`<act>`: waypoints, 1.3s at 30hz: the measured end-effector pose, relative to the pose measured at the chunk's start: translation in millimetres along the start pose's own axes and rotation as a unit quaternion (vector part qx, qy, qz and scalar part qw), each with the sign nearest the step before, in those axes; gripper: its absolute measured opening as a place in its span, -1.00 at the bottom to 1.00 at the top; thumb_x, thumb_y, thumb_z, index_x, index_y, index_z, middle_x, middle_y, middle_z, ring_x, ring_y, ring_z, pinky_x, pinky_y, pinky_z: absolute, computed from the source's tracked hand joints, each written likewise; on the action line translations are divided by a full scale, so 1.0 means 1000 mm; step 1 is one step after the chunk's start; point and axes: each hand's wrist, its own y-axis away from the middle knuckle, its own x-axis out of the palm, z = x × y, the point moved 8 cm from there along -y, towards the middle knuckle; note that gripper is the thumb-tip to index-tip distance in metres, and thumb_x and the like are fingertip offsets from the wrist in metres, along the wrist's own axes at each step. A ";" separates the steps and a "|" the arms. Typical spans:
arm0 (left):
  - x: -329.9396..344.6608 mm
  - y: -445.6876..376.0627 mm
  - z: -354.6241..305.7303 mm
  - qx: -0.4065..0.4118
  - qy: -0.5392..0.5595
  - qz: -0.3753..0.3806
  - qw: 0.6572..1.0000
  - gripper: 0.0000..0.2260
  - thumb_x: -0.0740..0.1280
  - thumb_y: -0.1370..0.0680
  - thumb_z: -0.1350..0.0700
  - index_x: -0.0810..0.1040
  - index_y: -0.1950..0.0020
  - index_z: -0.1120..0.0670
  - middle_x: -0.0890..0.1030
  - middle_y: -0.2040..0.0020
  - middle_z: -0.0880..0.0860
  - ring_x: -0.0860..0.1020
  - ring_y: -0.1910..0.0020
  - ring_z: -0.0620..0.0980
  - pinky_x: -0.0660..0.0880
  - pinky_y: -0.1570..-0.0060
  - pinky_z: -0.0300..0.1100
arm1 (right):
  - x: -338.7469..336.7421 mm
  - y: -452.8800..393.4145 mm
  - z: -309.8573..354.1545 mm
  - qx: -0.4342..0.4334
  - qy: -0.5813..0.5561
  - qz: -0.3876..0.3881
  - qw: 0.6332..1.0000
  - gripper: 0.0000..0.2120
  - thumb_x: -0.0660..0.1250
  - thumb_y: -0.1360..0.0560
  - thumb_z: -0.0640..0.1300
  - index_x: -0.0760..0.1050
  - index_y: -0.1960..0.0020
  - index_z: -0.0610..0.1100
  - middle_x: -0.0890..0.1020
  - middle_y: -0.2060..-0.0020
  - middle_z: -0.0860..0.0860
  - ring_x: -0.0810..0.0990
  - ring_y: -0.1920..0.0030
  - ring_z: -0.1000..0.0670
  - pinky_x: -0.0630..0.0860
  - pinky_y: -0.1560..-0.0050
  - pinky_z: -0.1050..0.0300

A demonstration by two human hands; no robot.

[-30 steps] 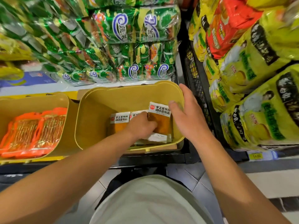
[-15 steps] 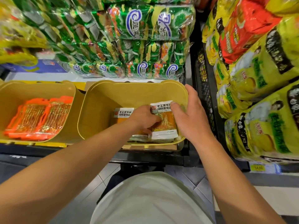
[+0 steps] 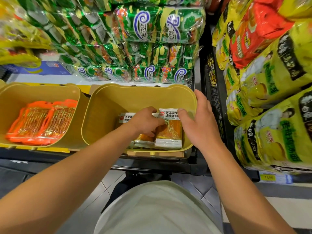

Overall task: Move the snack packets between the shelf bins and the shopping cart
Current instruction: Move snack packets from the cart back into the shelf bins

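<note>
Packet [image 3: 168, 130] between hands; left hand [image 3: 145, 121] pinches it; right hand [image 3: 199, 122] open, touching.

Bright, even store light falls from overhead, throwing only soft shadows inside the yellow bin [image 3: 108, 98]. Glare glints off the green foil packs [image 3: 152, 27]. Wide-angle bending curves the edges; the forearms near the bottom look slightly soft.

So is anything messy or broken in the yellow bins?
Nothing looks broken or spilled. In the right bin, the white-topped packet beside the right hand tilts a little, and the left hand rests on the packets beside it. The orange packets in the left bin overlap loosely.
</note>
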 end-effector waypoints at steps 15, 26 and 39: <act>-0.112 0.170 0.065 0.190 0.152 -0.345 0.907 -0.79 0.34 -0.47 0.06 0.62 -0.09 -0.07 0.66 0.00 -0.20 0.61 -0.03 -0.25 0.54 -0.06 -0.29 | 0.085 0.067 0.116 -0.215 0.075 0.053 0.972 -0.41 0.24 -0.54 0.06 0.27 -0.52 -0.11 0.38 -0.45 -0.02 0.25 -0.48 -0.05 0.19 -0.49 0.00; -0.165 0.303 0.279 0.052 0.184 -0.532 0.825 -0.71 0.30 -0.50 -0.08 0.54 -0.22 -0.24 0.60 -0.16 -0.28 0.55 -0.19 -0.24 0.51 -0.24 -0.06 | 0.273 0.203 0.209 -0.369 0.076 0.237 0.896 -0.45 0.25 -0.54 0.02 0.34 -0.48 -0.15 0.44 -0.41 -0.05 0.29 -0.44 -0.03 0.17 -0.48 0.05; -0.211 0.443 0.515 -0.099 0.222 -0.633 0.735 -0.60 0.28 -0.51 -0.05 0.55 -0.34 -0.08 0.60 -0.21 -0.15 0.52 -0.22 -0.15 0.43 -0.25 -0.17 | 0.476 0.378 0.278 -0.450 0.138 0.409 0.782 -0.37 0.14 -0.52 0.12 0.27 -0.53 -0.09 0.37 -0.48 -0.02 0.23 -0.52 -0.06 0.15 -0.54 -0.04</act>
